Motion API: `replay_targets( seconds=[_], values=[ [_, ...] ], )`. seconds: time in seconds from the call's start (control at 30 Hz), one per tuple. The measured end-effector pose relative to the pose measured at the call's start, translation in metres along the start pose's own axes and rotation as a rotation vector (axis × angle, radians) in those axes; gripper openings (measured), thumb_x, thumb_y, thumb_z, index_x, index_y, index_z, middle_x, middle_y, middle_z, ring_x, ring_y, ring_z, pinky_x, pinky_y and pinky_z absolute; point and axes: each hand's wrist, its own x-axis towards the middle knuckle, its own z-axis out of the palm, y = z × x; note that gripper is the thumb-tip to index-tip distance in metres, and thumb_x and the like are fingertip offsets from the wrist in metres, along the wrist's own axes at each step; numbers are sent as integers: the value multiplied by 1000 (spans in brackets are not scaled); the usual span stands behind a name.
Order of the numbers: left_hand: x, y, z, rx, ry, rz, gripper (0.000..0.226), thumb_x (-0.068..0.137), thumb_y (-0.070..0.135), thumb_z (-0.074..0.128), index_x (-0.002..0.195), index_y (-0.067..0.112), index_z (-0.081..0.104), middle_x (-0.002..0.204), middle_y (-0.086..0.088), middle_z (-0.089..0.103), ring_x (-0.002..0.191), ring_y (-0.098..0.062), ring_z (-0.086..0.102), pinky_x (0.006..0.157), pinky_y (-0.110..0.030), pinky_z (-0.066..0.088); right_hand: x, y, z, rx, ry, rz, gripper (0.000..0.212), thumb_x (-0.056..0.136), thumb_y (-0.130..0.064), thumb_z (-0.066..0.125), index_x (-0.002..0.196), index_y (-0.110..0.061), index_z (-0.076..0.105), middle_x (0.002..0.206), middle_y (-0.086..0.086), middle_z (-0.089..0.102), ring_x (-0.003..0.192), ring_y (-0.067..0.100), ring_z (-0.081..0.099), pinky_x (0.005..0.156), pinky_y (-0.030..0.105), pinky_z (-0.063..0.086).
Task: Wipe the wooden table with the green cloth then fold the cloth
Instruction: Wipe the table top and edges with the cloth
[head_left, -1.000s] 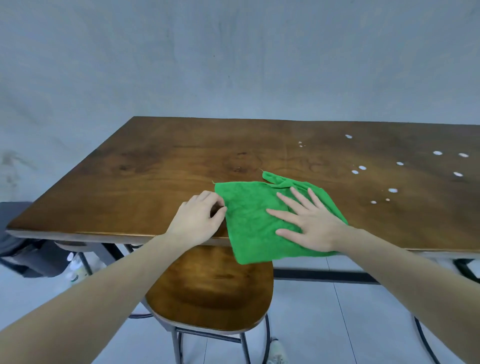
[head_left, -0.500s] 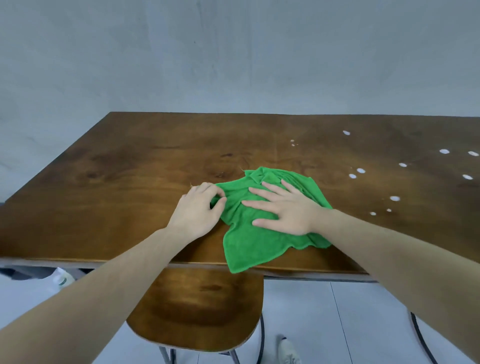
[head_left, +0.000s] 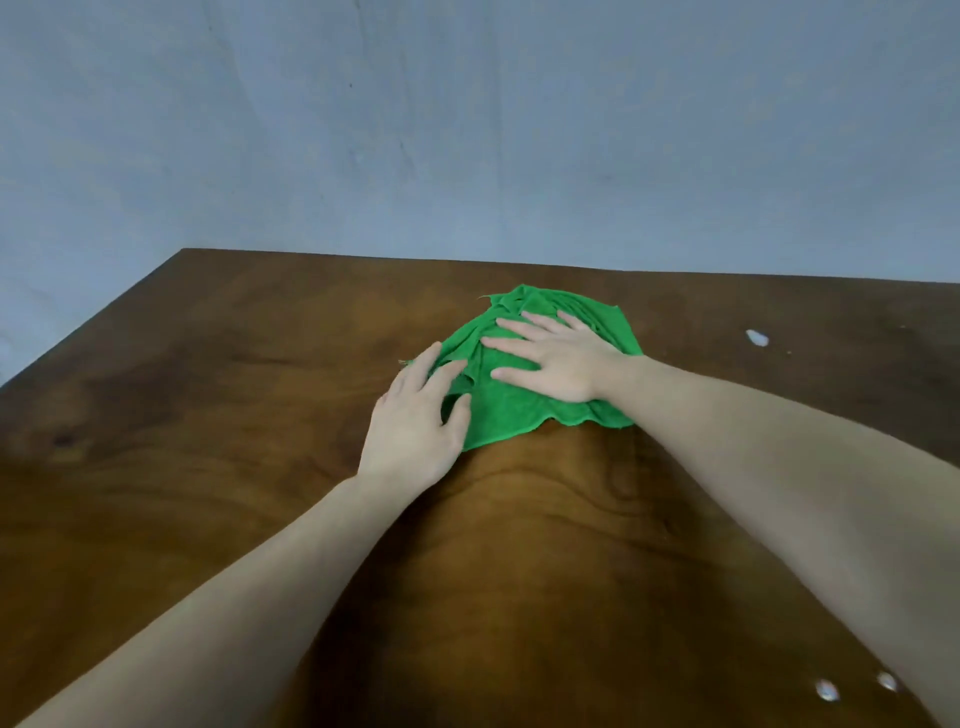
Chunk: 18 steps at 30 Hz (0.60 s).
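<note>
Hands flat on green cloth (head_left: 524, 410) (bunched), wooden table (head_left: 208, 415), white spots (head_left: 757, 338)

One table (head_left: 208, 467) fills the lower part of the view, its brown wooden top bare along the near side. One green cloth (head_left: 519, 415) lies bunched on it, a single piece with wrinkles across its far half. Two hands are on the cloth: one left hand (head_left: 415, 421) at its left edge and one right hand (head_left: 561, 358) spread flat on top, each reaching in on one bare forearm, two forearms in all. Three white spots mark the table: one (head_left: 757, 338) to the right of the cloth, and two near the bottom right corner, (head_left: 826, 690) and (head_left: 887, 681), close together.
</note>
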Motion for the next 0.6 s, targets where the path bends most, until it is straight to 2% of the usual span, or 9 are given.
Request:
replay_targets(
  seconds=[0.17,0.37,0.5,0.6],
  values=[
    [21,8,17,197,-58,-28,47,99,52,29,144,42,38,157,17,29,147,-9,19,117,-39,11,43,49,-13,10,13,-22,68,90,-82,12,153,-57,11,167,-20,0,155,12,-1,124,48,-4],
    [22,9,14,219,-82,-40,53,96,59,19,145,48,34,157,22,27,148,-4,14,118,-37,7,49,113,-19,23,24,52,69,91,-81,8,155,-54,8,167,-19,1,155,14,1,122,45,-4],
    [24,14,14,250,-112,-49,56,94,62,16,146,49,31,157,22,26,148,-6,13,119,-40,8,40,127,-19,-44,27,152,71,91,-79,6,156,-50,11,168,-14,8,153,21,11,122,50,10],
    [24,17,14,279,-133,-53,57,93,61,16,147,47,31,158,20,26,148,-8,14,119,-42,10,39,116,-16,-155,182,131,67,97,-68,14,155,-40,27,163,-2,29,146,26,25,116,47,21]
  ],
)
